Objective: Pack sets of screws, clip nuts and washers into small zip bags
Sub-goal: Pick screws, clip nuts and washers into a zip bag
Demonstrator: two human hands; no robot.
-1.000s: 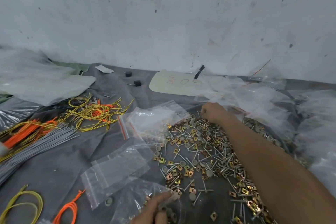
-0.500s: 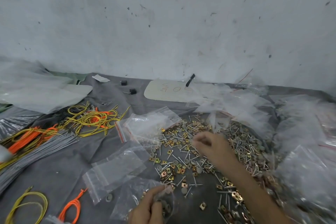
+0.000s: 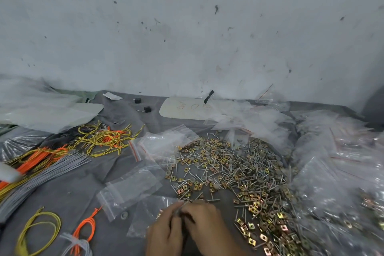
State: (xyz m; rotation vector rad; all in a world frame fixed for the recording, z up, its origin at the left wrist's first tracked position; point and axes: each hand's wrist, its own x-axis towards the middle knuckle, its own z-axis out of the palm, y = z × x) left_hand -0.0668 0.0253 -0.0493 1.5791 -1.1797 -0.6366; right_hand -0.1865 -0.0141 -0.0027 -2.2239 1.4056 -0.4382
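Left hand [image 3: 166, 233] is pinching small clear plastic zip bag [image 3: 145, 218] by its edge | bag is trailing leftward from grip | right hand [image 3: 204, 224] is curling fingertips against it, hold untellable

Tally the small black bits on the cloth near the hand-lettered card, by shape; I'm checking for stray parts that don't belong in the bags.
Black blocks: 2
Black strip: 1
Total: 3
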